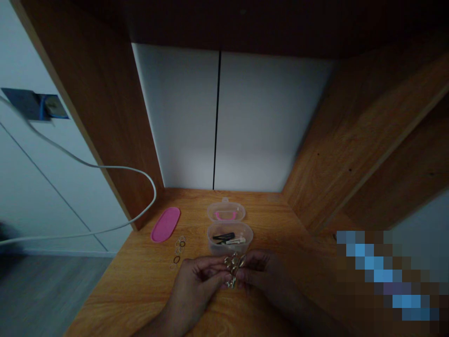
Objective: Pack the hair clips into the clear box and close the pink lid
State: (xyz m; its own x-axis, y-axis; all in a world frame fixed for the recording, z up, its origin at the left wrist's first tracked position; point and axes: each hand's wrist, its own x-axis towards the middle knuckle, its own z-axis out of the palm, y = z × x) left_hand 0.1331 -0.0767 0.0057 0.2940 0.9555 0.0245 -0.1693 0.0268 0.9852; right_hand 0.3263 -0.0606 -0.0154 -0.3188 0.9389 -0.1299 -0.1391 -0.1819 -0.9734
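Observation:
My left hand [196, 285] and my right hand [263, 271] meet above the wooden desktop [140, 281], both pinching a tangle of gold metal hair clips [233, 269]. Just beyond my fingers stands an open clear plastic box [229, 238] holding black hair clips and a pale metal clip. Its clear hinged lid [226, 211] with a pink seal lies open behind it. To the left are small hair elastics [178, 250], clear and dark, near a pink oval plastic piece [165, 224].
Wooden side panels [94, 103] and a white back panel [259, 117] enclose the desk. A white cable [105, 167] loops in from the left beside a wall socket [42, 105]. Grey floor lies lower left. A pixelated patch hides the lower right.

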